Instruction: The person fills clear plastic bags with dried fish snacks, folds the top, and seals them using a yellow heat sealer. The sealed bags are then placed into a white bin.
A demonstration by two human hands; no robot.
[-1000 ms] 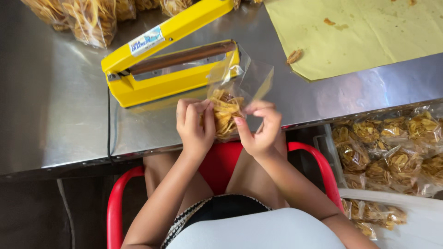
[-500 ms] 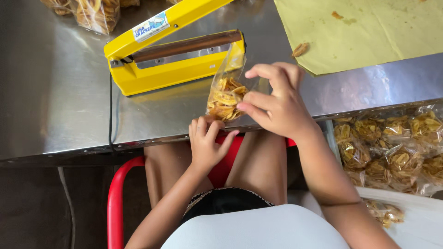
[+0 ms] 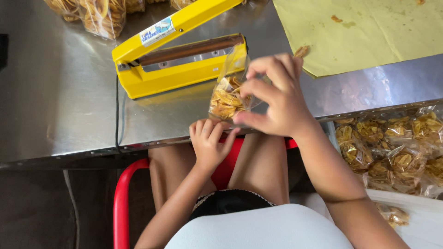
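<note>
My right hand (image 3: 277, 99) grips a small clear plastic bag of yellow chips (image 3: 225, 97) and holds it upright at the front of the steel table (image 3: 55, 106). The bag's open top leans against the right end of a yellow heat sealer (image 3: 180, 60), whose arm is raised. My left hand (image 3: 208, 140) is under the bag at the table's front edge, fingers together and touching the bag's bottom.
Several filled chip bags (image 3: 392, 147) lie in a pile at lower right beside the table. More filled bags (image 3: 99, 16) sit at the table's far left. A yellow-green sheet (image 3: 369, 32) with crumbs covers the far right. I sit on a red chair (image 3: 122, 203).
My right hand lifted the chip bag off the table's front edge and moved it toward the sealer's right end. My left hand let go and dropped to the table edge under the bag.
</note>
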